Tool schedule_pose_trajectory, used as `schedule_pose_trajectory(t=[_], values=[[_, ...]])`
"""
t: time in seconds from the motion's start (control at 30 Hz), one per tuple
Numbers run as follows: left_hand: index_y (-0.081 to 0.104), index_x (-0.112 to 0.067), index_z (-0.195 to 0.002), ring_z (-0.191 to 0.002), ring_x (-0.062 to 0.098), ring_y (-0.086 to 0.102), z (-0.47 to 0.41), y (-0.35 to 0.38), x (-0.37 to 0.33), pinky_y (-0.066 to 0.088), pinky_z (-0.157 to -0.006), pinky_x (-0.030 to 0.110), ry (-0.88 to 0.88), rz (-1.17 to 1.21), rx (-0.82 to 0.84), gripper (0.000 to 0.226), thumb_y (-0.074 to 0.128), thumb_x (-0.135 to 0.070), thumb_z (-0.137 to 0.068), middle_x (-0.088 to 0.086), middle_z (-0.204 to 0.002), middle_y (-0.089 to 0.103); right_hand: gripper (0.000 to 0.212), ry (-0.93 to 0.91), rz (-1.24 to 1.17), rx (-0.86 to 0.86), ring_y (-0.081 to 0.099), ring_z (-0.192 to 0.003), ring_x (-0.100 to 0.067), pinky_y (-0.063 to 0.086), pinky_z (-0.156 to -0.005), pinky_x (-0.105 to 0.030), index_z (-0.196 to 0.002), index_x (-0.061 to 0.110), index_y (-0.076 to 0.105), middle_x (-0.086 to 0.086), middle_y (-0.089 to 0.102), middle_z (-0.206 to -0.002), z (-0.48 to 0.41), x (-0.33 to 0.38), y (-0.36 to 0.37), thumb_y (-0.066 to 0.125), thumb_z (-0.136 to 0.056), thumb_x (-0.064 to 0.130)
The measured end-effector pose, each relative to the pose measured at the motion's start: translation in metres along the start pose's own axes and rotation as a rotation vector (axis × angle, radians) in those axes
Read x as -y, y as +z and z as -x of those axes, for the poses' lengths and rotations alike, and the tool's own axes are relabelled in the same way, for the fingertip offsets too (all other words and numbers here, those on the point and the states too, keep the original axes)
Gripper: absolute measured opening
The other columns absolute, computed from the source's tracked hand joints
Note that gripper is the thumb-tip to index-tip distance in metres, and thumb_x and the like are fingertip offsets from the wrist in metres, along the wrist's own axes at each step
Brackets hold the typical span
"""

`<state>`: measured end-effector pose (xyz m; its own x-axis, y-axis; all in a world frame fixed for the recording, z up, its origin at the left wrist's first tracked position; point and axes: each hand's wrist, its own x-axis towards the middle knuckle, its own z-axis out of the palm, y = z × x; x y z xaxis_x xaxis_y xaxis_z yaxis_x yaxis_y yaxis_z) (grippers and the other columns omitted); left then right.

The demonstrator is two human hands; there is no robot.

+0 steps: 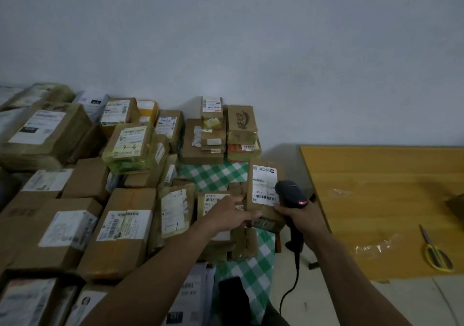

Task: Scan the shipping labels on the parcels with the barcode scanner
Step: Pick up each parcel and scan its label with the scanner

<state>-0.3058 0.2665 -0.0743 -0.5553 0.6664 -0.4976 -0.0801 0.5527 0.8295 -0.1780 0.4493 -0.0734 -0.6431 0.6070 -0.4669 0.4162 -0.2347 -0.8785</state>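
Fingers (283, 210) gripping upright scanner (291, 193), nose toward label (264, 184)

The left forearm (160, 263) and right forearm (351, 270) are bare along all their visible length. The left hand (226, 216) and right hand (303, 217) are bare too.
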Motion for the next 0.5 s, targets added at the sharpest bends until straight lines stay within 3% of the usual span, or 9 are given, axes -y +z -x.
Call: schedule_pose_trajectory(t=[0.1,0.17,0.27,0.33,0.4,0.5], values=[[0.075,-0.033,-0.119,-0.092,0.000,0.070,0.000,0.008,0.003,0.058,-0.085,0.025,0.005,-0.185,-0.036,0.047,0.082,-0.057,-0.079,-0.014,-0.111,0.076,0.043,0.032,0.075,0.001,0.074,-0.083,-0.019,0.055,-0.057,-0.024,-0.115,0.016,0.070,-0.005,0.078,-0.103,-0.011,-0.013,-0.005,0.089,-0.078,0.005],[0.080,-0.028,-0.106,-0.080,-0.002,0.070,-0.002,0.013,0.004,0.051,-0.070,0.017,0.015,-0.330,-0.088,0.040,0.082,-0.057,-0.079,-0.012,-0.097,0.078,0.042,0.058,0.128,-0.007,0.075,-0.088,-0.021,0.058,-0.064,-0.030,-0.113,0.017,0.071,-0.005,0.078,-0.101,-0.018,-0.025,-0.006,0.090,-0.077,0.006],[0.081,-0.025,-0.093,-0.070,0.003,0.069,-0.004,0.011,0.006,0.046,-0.061,0.019,0.006,-0.477,-0.194,0.039,0.082,-0.061,-0.077,-0.010,-0.081,0.075,0.037,0.066,0.297,-0.011,0.073,-0.089,-0.019,0.060,-0.072,-0.035,-0.111,0.016,0.071,-0.003,0.076,-0.098,-0.023,-0.040,0.005,0.090,-0.078,0.013],[0.081,-0.026,-0.105,-0.080,0.001,0.068,-0.006,0.005,0.013,0.054,-0.073,0.022,0.028,-0.460,-0.260,0.043,0.081,-0.060,-0.079,-0.011,-0.096,0.077,0.034,0.038,0.385,-0.005,0.071,-0.087,-0.015,0.054,-0.067,-0.027,-0.110,0.017,0.071,-0.001,0.074,-0.098,-0.025,-0.046,0.015,0.088,-0.081,0.018],[0.074,-0.028,-0.125,-0.109,0.006,0.064,-0.006,-0.001,0.022,0.054,-0.099,0.033,0.054,-0.451,-0.317,0.054,0.080,-0.059,-0.080,-0.008,-0.128,0.069,0.037,-0.007,0.434,-0.021,0.070,-0.092,-0.017,0.053,-0.071,-0.028,-0.115,0.020,0.069,-0.001,0.074,-0.104,-0.028,-0.049,0.019,0.087,-0.082,0.021],[0.044,-0.039,-0.151,-0.149,0.022,0.026,-0.007,-0.008,0.039,0.025,-0.123,0.048,0.010,-0.620,-0.405,0.079,0.075,-0.063,-0.082,-0.003,-0.161,0.032,0.038,-0.027,0.530,-0.020,0.068,-0.095,-0.023,0.057,-0.080,-0.038,-0.112,0.017,0.067,-0.005,0.072,-0.104,-0.034,-0.047,0.020,0.086,-0.080,0.013]])
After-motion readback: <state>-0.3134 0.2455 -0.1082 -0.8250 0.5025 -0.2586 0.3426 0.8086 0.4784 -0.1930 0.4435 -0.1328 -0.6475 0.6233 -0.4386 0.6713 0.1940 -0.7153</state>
